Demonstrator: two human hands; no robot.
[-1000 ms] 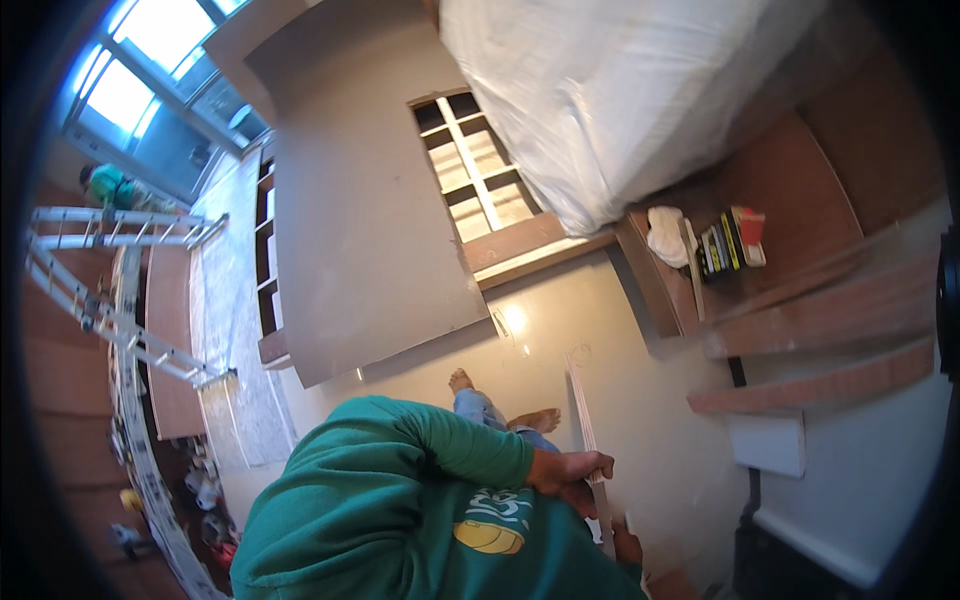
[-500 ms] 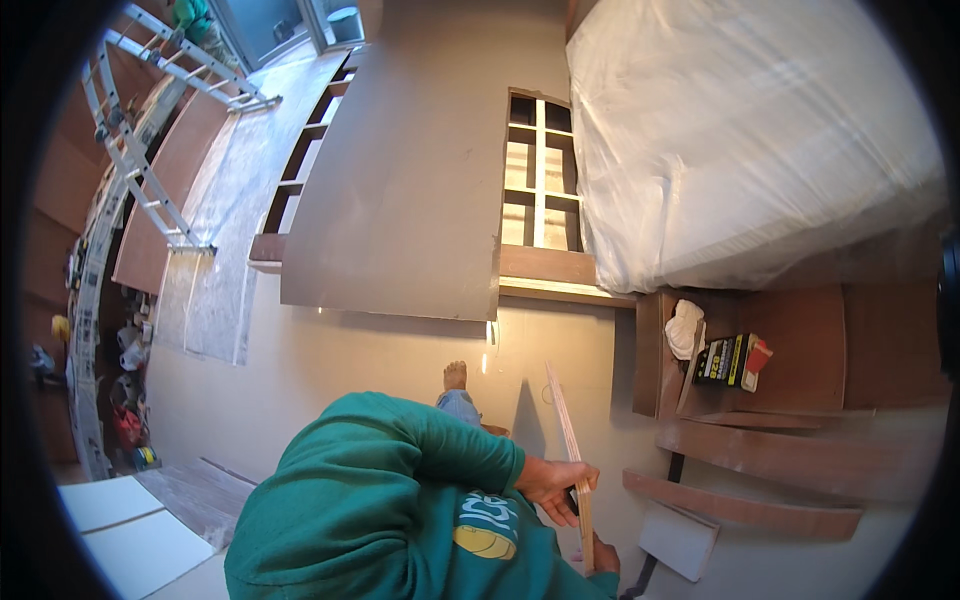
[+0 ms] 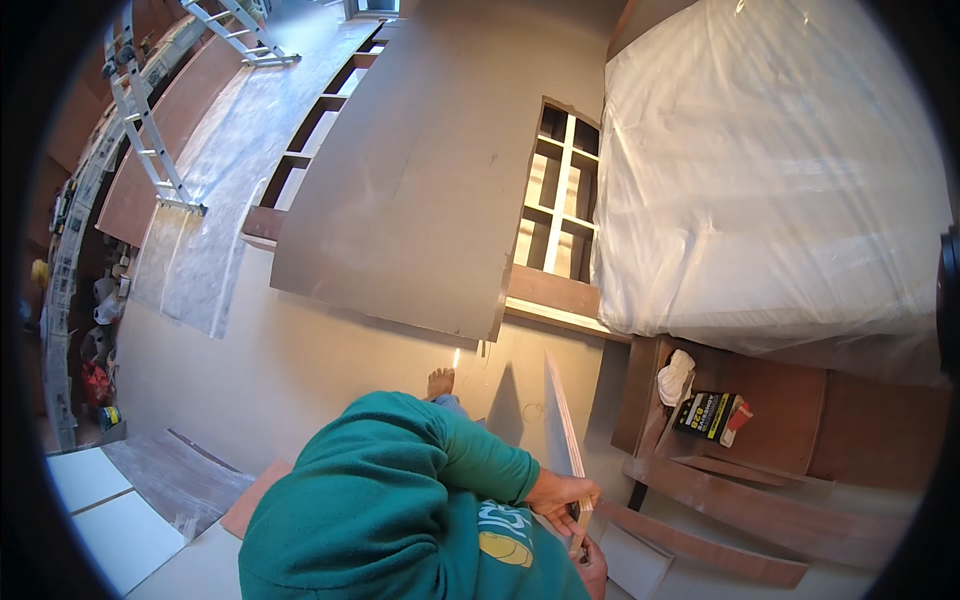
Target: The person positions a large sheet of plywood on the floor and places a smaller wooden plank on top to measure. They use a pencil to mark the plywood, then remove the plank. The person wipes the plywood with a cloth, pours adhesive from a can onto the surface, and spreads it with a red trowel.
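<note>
One long, thin, pale-edged wooden board (image 3: 569,430) was clasped in the bare left hand (image 3: 560,493), the bare right hand (image 3: 594,570) at its near end, closure unclear. Steadying seemed underway; shifting it likely called for two firm grips.

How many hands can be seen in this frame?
2. The left hand grips the thin board; the right hand is at the board's near end, lower in the picture and partly hidden. No other hand shows.
</note>
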